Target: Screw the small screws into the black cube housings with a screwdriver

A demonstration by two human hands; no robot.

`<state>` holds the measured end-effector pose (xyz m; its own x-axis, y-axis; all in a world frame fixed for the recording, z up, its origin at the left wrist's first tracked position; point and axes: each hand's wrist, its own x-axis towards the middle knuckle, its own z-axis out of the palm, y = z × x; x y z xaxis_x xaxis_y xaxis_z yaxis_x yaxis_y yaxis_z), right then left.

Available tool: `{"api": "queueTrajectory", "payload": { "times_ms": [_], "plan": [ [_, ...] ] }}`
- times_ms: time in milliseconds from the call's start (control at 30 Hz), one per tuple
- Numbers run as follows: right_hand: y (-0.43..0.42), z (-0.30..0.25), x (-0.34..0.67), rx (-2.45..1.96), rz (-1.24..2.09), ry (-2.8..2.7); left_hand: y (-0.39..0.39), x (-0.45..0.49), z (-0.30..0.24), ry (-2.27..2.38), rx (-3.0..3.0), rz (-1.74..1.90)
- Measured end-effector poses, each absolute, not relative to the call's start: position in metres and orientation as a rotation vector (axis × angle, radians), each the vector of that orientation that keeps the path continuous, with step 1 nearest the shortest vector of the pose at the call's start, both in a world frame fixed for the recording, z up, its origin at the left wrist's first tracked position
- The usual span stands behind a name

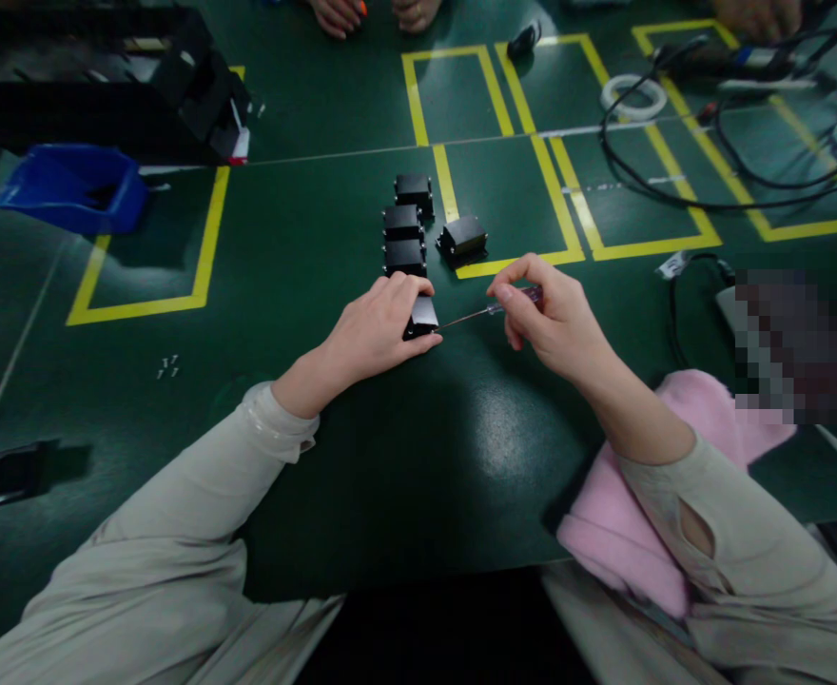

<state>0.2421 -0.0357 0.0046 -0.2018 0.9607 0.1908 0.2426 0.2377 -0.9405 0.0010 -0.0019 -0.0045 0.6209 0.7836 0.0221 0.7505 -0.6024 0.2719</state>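
My left hand (382,323) is closed around a small black box (422,312) on the green table, its fingers hiding much of the box. In my right hand (551,314) is a screwdriver (486,311) with a clear handle and a thin shaft. The shaft points left, and its tip is at the box's right side, by my left thumb. Just beyond my left hand, several similar black boxes (404,255) stand in a row. Another black box (463,238) sits apart to their right.
Several small screws (167,365) lie on the left. A blue bin (80,188) stands near a large black rack (105,86). Black cables (675,181) and a white ring (633,98) are at the far right. A pink cloth (625,523) lies under my right forearm. Another person's hands (340,14) show across the table.
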Motion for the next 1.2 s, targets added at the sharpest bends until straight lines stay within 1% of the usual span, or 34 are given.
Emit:
{"api": "queueTrajectory", "payload": {
  "times_ms": [167, 400, 600, 833, 1067, 1200],
  "plan": [
    [-0.0364, 0.0048, 0.2414, -1.109, 1.044, -1.613, -0.0019, 0.0011, -0.0046, 1.26, 2.609, 0.191],
    [-0.0359, 0.0059, 0.2425, -1.173, 1.019, -1.643, -0.0012, 0.0002, -0.0053, 1.247, 2.621, 0.211],
    [-0.0363, 0.0045, 0.2419, -1.112, 1.064, -1.603, -0.0017, 0.0012, -0.0041, 1.258, 2.607, 0.197],
    [-0.0358, 0.0063, 0.242, -1.166, 1.031, -1.64, -0.0009, 0.0004, -0.0049, 1.259, 2.608, 0.202],
    [-0.0369, 0.0058, 0.2415, -1.117, 1.08, -1.584, -0.0013, 0.0003, -0.004, 1.249, 2.602, 0.195],
    [-0.0366, 0.0064, 0.2415, -1.165, 1.048, -1.62, -0.0018, 0.0009, -0.0034, 1.259, 2.61, 0.187]
  ]
}}
